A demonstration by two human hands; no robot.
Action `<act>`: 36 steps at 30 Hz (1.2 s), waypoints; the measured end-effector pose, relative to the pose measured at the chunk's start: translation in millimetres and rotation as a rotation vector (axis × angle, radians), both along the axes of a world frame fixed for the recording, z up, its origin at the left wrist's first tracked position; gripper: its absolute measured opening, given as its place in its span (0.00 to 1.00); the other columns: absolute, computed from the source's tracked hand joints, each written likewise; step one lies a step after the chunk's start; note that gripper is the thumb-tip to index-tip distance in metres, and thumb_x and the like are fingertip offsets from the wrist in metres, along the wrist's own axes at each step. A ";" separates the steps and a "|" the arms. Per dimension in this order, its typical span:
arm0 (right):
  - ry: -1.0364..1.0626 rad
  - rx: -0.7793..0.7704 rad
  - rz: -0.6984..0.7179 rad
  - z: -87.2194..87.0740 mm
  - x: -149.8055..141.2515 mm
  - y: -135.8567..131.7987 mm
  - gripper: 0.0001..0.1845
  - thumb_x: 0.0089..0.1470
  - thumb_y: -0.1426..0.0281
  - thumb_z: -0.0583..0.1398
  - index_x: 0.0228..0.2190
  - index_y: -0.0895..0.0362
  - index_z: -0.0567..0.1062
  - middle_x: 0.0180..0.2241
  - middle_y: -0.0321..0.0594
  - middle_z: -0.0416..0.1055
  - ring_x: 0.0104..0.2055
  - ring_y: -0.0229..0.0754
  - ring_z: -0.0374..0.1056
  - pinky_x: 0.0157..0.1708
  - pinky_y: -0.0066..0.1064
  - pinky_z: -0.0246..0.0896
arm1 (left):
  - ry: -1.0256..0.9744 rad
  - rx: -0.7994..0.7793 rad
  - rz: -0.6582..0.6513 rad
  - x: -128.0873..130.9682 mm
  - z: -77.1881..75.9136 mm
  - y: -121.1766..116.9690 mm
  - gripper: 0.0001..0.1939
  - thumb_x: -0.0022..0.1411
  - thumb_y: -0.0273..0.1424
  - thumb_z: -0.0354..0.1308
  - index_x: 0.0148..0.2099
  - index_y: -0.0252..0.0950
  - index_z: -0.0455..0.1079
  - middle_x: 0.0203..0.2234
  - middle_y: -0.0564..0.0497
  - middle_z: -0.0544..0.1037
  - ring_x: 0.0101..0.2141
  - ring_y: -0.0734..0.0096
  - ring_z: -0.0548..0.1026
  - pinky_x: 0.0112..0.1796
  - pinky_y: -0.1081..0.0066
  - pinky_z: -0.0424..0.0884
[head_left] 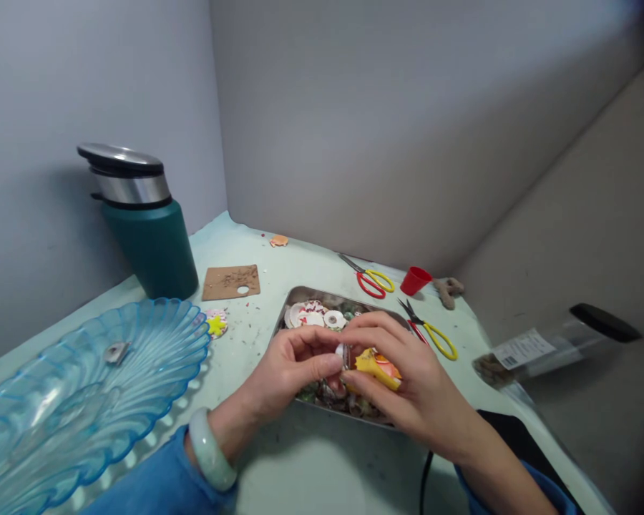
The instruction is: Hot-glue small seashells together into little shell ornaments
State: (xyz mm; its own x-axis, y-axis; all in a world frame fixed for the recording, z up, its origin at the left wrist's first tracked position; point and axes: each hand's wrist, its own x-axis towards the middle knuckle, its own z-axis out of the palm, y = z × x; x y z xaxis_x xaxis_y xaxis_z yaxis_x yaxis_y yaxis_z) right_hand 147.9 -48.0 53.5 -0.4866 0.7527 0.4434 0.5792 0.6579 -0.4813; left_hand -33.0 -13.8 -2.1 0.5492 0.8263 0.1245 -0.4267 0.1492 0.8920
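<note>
Blue dish [155,365], lower left, near sleeve [166,472]: stray elbow could nudge it. Centre: left hand [282,368] pinching small pale piece [344,355]; slip buries it in cluttered tray [333,410]. Right hand [413,379], fingers half-curled round yellow piece [376,368]: loose grip, could drop.

open strip before tray [340,413], bottle [153,247] far left, scissors [429,329] right

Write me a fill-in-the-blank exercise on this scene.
The right hand holds a piece whose main colour is ____.
The bangle is on the ____ wrist.
The cup is ____.
The number of pairs of scissors on the table is ____.

Missing words: yellow; left; red; two
</note>
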 end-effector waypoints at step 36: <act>-0.015 0.201 -0.105 -13.1 -5.5 5.3 0.18 0.55 0.76 0.59 0.48 0.54 0.69 0.46 0.42 0.65 0.47 0.41 0.64 0.46 0.35 0.62 | -0.098 -0.061 0.007 3.7 -1.1 1.0 0.12 0.58 0.31 0.61 0.43 0.33 0.69 0.23 0.54 0.73 0.21 0.79 0.72 0.26 0.76 0.69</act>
State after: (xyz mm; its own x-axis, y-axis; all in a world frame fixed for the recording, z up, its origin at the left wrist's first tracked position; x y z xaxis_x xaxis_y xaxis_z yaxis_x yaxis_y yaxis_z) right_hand 142.5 -42.8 40.4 -0.4178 0.6966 0.5832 0.6557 0.6755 -0.3372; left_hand -29.3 -12.8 -3.2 0.5307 0.8381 0.1261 -0.5126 0.1989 0.8353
